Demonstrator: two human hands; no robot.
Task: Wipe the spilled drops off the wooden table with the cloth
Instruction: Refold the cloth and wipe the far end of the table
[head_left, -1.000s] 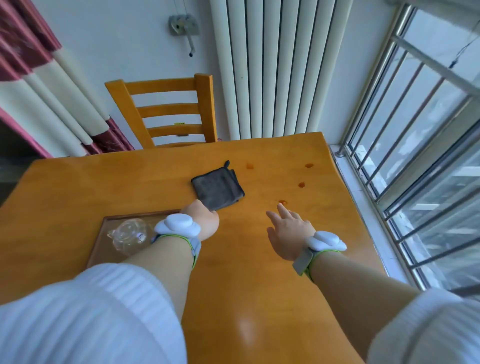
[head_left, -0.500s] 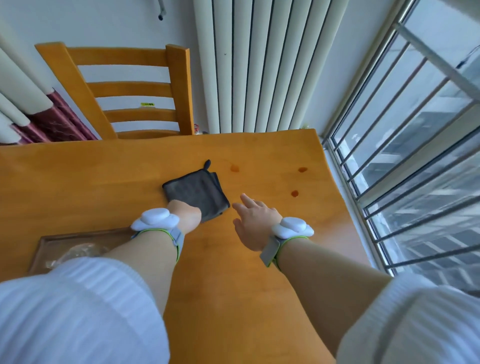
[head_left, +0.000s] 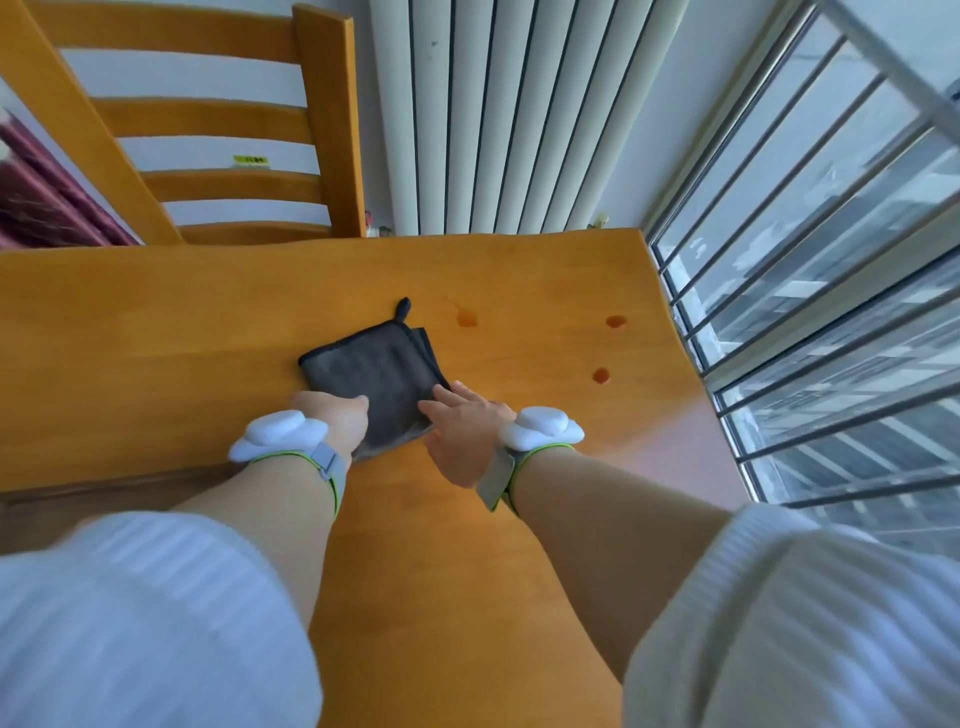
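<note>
A folded dark grey cloth (head_left: 375, 370) lies flat on the wooden table (head_left: 156, 332), near the middle of the far half, with a small loop tab at its far corner. The left hand (head_left: 332, 415) sits on the cloth's near left edge; its fingers are tucked out of sight under the knuckles, so whether they pinch the cloth or only rest on it cannot be told. The right hand (head_left: 462, 431) is at the cloth's near right corner, fingers straight and slightly spread, the fingertips touching the fabric's edge. Three reddish-brown drops mark the wood to the right of the cloth: one drop (head_left: 466, 319) just beside its far right corner, a second drop (head_left: 615, 321) nearer the window side, and a third drop (head_left: 601, 374) closer to the right hand. Each wrist carries a white band device (head_left: 543, 427) with a green-edged strap. Beyond the table stand a wooden chair (head_left: 208, 130) and a white radiator (head_left: 519, 114); a barred window (head_left: 831, 260) runs along the right.
</note>
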